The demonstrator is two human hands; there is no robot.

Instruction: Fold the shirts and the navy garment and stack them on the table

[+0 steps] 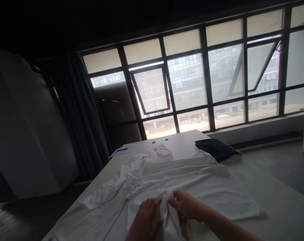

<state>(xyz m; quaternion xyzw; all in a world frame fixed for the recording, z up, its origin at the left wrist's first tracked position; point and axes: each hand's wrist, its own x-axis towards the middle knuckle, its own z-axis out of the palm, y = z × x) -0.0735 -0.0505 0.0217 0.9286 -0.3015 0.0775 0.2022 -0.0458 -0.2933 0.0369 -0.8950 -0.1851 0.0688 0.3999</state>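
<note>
A white shirt [184,177] lies spread and rumpled over the white table, one sleeve [104,190] bunched toward the left. At the near edge, my left hand [146,217] pinches a raised fold of the shirt cloth between thumb and fingers. My right hand [189,206] grips the other side of the same fold, close beside the left. Some fingers of the right hand are hidden behind the cloth. The collar and buttons cannot be made out.
A folded dark cloth [214,149] lies at the table's right edge. Paper with a pen [122,149] rests at the back left of the white table [187,136]. Beyond are a blue curtain [79,117] and windows [187,83], some tilted open.
</note>
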